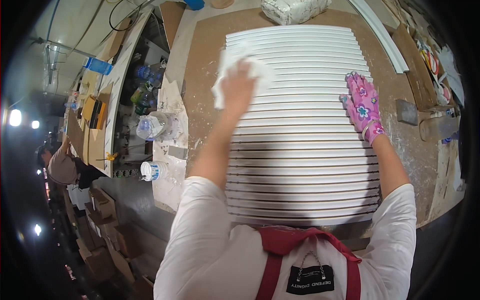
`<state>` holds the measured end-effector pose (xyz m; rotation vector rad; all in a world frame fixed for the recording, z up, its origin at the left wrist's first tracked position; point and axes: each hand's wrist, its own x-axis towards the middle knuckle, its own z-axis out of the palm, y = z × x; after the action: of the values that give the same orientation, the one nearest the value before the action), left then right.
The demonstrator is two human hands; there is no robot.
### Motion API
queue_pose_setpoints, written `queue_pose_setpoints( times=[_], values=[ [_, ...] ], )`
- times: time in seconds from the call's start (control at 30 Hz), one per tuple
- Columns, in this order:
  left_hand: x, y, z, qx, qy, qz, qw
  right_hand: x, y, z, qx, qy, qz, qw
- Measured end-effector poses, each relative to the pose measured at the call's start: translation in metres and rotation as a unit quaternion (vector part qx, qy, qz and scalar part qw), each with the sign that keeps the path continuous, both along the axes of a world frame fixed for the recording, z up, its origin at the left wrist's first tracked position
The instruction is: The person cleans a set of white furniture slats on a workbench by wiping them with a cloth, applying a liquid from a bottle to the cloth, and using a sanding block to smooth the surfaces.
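Note:
A white slatted panel (300,120), like a louvred shutter, lies flat in front of me, with dark gaps between its slats. Over its far left part, my bare left hand (239,86) holds a white cloth (260,75) against the slats; hand and cloth are smeared by motion, and the cloth hangs past the panel's left edge. A pink flowered glove (366,112) covers my right hand (362,102), which rests flat on the right ends of the slats with fingers stretched out, holding nothing.
Under the panel is a brown board (205,75) on the worktable. A grey block (406,111) and a clear container (438,128) sit at right, a wrapped white bundle (295,10) at the far edge. Left are a white tub (153,171), bottles (144,97) and another person (65,162).

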<state>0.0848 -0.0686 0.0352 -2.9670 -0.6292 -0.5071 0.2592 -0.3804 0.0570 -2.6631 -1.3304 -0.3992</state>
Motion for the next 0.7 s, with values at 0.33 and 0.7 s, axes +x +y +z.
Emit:
queue_pose_setpoints(
  times=[0.33,0.7],
  values=[
    [0.129,-0.097,0.044,-0.201,0.015,-0.141,0.969,0.004,-0.007,0.007,-0.019,0.022,-0.026,0.999],
    [0.026,0.059,0.046,-0.35,-0.149,0.03,0.924,0.003,-0.002,-0.002,0.027,0.016,-0.004,1.0]
  ],
)
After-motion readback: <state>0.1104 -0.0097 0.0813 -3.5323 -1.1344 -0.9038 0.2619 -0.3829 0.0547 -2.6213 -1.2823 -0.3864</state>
